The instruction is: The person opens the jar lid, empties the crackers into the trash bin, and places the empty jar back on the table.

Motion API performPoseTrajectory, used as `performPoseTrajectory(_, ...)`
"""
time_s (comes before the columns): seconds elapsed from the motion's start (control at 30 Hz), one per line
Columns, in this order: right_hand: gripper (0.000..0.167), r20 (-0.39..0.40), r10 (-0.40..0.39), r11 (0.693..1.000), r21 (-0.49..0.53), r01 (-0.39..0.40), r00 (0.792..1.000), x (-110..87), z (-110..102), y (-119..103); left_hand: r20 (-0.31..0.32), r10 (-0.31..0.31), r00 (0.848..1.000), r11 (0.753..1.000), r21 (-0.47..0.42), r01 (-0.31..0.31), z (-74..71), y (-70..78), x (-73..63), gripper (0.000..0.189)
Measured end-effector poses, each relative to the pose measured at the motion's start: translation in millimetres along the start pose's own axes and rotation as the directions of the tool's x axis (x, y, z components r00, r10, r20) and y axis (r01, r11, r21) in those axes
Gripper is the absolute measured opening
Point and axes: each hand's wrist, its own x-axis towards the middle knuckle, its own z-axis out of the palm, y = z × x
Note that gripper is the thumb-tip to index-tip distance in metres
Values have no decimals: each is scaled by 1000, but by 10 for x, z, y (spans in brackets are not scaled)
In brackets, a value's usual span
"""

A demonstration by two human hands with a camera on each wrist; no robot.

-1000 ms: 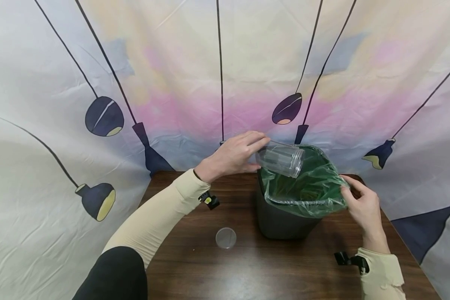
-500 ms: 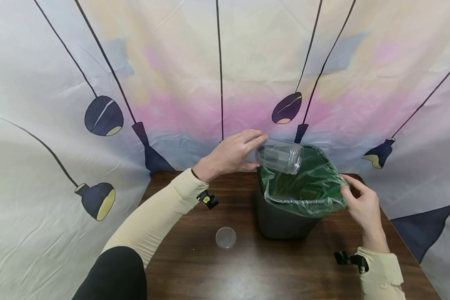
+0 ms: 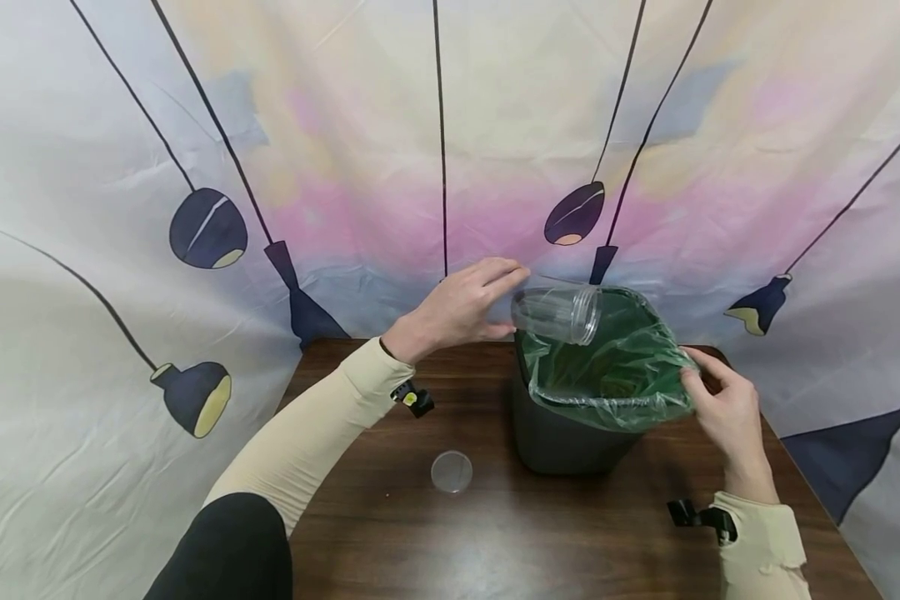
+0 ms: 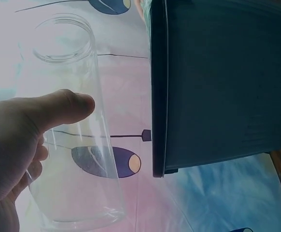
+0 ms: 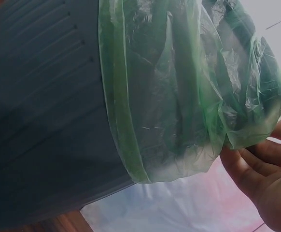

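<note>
A clear plastic jar (image 3: 551, 312) with a threaded, lidless mouth is gripped by my left hand (image 3: 461, 308), thumb on one side and fingers on the other. The jar lies tilted over the left rim of a dark grey trash bin (image 3: 570, 442), its mouth pointing right and slightly down. In the left wrist view the jar (image 4: 77, 188) looks see-through, with nothing visible inside. A green bin liner (image 3: 637, 358) is folded over the bin's rim. At the right side my right hand (image 3: 727, 408) pinches the liner's edge; the right wrist view shows the liner (image 5: 179, 121) bunched at the fingers.
On the brown wooden table (image 3: 390, 533), left of the bin, lies a round clear lid (image 3: 452, 472). Behind the table hangs a cloth backdrop (image 3: 345, 125) printed with lamps. A tiny pale speck lies near the lid.
My left hand has drawn the jar slightly to the left and up, levelling it a little. The right hand keeps its hold on the liner, and the bin stays in place.
</note>
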Motion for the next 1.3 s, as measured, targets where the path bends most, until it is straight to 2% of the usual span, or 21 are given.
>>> performPoseTrajectory(0.57, 33, 9, 2, 1000, 4, -2, 1000, 5, 30, 4, -16, -33, 999, 999, -37, 32, -4, -26, -128, 77)
performPoseTrajectory(0.83, 32, 3, -1, 999, 41, 1, 1000, 20, 7, -28, -26, -37, 999, 997, -69, 35, -28, 3, -130, 74)
performPoseTrajectory(1.03, 32, 5, 3, 999, 34, -4, 1000, 16, -5, -62, -33, -31, 999, 997, -75, 29, -20, -1, -153, 74)
performPoseTrajectory(1.3, 32, 5, 6, 1000, 28, -6, 1000, 7, -19, -73, -26, -53, 998, 995, -86, 50, -40, 9, -194, 75)
